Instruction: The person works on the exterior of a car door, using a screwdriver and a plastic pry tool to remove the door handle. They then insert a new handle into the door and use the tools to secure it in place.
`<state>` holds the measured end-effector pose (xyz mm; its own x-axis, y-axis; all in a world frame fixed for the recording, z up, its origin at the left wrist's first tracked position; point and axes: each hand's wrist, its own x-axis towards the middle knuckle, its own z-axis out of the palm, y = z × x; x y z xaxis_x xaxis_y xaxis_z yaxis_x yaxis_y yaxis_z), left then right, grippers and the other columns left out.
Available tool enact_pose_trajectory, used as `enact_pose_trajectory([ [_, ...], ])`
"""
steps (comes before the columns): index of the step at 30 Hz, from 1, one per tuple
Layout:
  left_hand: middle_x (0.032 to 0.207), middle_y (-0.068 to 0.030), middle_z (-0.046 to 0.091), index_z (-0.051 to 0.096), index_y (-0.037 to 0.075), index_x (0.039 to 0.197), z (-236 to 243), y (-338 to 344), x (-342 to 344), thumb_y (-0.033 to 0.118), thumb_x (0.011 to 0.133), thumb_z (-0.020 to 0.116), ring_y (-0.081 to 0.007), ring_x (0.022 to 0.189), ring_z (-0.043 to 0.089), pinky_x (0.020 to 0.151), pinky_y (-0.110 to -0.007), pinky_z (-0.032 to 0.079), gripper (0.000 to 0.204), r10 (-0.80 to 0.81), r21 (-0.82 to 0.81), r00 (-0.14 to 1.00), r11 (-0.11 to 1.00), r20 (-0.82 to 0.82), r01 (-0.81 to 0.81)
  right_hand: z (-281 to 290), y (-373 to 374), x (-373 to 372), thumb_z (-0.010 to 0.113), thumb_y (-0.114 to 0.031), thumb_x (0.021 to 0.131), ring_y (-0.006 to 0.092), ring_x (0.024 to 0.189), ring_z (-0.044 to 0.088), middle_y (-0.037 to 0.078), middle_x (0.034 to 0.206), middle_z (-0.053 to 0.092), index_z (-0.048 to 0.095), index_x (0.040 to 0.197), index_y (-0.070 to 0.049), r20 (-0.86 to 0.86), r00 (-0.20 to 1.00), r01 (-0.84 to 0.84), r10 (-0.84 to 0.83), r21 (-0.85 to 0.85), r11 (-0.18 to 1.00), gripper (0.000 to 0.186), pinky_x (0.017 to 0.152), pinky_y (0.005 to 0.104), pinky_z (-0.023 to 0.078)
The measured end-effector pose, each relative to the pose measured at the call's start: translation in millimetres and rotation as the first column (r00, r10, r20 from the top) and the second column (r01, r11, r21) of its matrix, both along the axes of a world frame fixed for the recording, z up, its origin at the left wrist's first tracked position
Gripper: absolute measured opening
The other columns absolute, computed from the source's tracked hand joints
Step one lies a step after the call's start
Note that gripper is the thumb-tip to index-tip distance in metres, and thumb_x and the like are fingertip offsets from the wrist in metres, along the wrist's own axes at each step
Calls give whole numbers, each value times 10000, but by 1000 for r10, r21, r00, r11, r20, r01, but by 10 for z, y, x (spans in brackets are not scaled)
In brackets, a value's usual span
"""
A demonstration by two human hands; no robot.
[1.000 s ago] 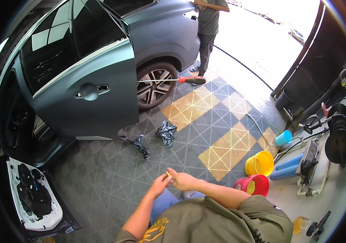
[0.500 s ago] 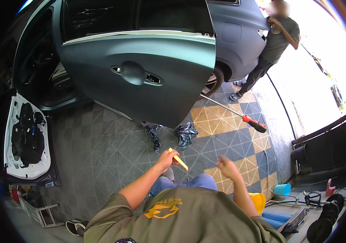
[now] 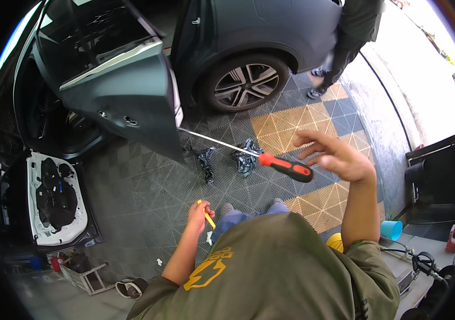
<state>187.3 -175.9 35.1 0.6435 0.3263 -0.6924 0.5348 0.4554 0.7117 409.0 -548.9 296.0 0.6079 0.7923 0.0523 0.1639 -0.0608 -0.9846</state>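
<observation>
My left hand [image 3: 199,214] is closed around a thin yellow stick-like tool [image 3: 206,215], low and near my knees. My right hand [image 3: 336,156] is raised at chest height with fingers spread and nothing in it. Beyond that hand, a long metal rod with a red and black handle [image 3: 285,165] lies on the tiled floor. Two crumpled dark rags [image 3: 246,156] lie beside the rod. The open grey car door [image 3: 126,101] stands ahead to the left.
A dark grey car [image 3: 259,32] with its rear wheel [image 3: 244,82] fills the top. Another person's legs [image 3: 339,58] stand by the car. A removed white door panel [image 3: 57,200] lies at left. A blue cup [image 3: 391,230] and yellow bucket [image 3: 335,242] sit at right.
My view has swung left and closer to the car. My right hand has lifted up and opened wide. The left hand keeps hold of the yellow tool.
</observation>
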Motion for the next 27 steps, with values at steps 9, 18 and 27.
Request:
enact_pose_trajectory([
  [9, 654, -33, 521, 557, 24, 977, 342, -977, 273, 142, 941, 482, -134, 545, 549, 532, -288, 487, 145, -222, 182, 967, 953, -128, 243, -105, 209, 25, 612, -209, 839, 375, 938, 618, 239, 1083, 608, 432, 1342, 28, 131, 972, -170, 194, -179, 969, 584, 833, 408, 485],
  [18, 717, -47, 561, 577, 47, 989, 209, -1192, 142, 142, 874, 541, -148, 614, 558, 551, -325, 469, 154, -236, 386, 911, 848, -338, 363, 91, -513, 229, 552, -114, 808, 340, 789, 637, 214, 954, 642, 494, 1284, 29, 84, 978, -174, 189, -157, 972, 501, 744, 396, 497],
  [27, 781, -132, 649, 618, 1, 956, -457, -1033, -801, 285, 886, 563, -264, 685, 623, 607, -392, 464, 298, -143, 620, 865, 642, -480, 451, -590, -1653, 327, 570, -108, 768, 126, 711, 592, 105, 925, 639, 523, 1258, 74, -444, 880, 49, -169, -269, 962, 525, 640, 227, 492],
])
